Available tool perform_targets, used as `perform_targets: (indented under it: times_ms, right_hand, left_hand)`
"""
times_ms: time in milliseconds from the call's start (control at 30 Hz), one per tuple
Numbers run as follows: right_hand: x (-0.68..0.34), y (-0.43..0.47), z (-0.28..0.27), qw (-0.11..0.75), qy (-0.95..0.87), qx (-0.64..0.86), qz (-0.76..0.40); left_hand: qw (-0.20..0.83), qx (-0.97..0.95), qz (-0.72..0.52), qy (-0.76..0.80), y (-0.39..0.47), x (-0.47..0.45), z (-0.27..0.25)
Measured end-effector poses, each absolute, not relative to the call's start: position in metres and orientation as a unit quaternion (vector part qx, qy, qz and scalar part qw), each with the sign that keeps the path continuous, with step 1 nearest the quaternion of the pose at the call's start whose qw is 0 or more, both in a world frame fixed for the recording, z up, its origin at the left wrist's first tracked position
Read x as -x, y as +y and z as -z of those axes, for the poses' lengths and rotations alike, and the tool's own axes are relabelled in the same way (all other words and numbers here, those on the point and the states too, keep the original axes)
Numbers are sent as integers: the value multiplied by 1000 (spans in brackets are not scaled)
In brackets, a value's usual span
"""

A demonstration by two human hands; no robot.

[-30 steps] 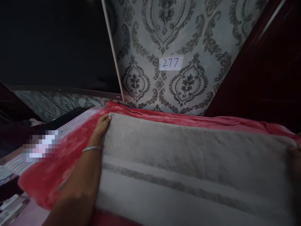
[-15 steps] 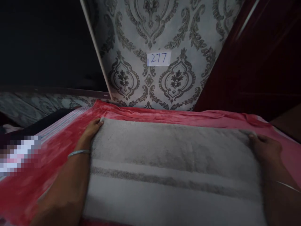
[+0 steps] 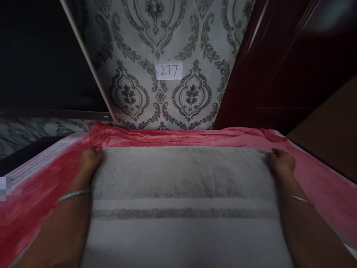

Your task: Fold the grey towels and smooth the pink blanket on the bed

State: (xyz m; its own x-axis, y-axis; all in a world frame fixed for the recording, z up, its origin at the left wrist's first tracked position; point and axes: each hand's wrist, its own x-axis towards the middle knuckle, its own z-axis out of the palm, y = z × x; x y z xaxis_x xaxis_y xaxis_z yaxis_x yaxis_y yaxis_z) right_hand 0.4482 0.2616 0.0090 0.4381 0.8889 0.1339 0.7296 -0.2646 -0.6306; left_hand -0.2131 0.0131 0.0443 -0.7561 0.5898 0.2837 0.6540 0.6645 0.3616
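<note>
A grey towel (image 3: 178, 171) with a darker stripe across it is stretched out wide in front of me. At its far left corner, my left hand (image 3: 90, 160) is closed on the edge, a pale bracelet on the wrist. My right hand (image 3: 281, 162) grips the far right corner, a thin bangle on that wrist. The towel's near end runs out of view at the bottom. Beneath and around it lies a red and pink cloth (image 3: 44, 193) covering the surface.
A dark screen (image 3: 47, 56) stands at the left. Behind, the patterned wall (image 3: 128, 96) carries a paper label (image 3: 169, 70) reading 277. A glossy dark red panel (image 3: 267, 74) rises at the right, with a brown board (image 3: 331, 126) beside it.
My view has shifted to the right. The towel's far edge, tilted before, is now level, with both hands at about the same height and still holding its corners.
</note>
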Motion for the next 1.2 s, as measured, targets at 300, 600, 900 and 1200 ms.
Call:
perform_targets:
  times_ms: [300,600,900,1200]
  right_hand:
    - [-330,229,-2,152,-918,359,-80]
    - [-358,250,30,49,-855,514,-53]
    - [-411,257,24,98,-711,696,-24]
    - [-417,169,37,48,-814,579,2]
  left_hand:
    - [-11,805,123,-581,59,69,-27]
    - [-26,706,59,-705,68,96,1]
    - [24,564,120,-817,17,162,-25]
    - [30,673,63,-736,-51,106,-4]
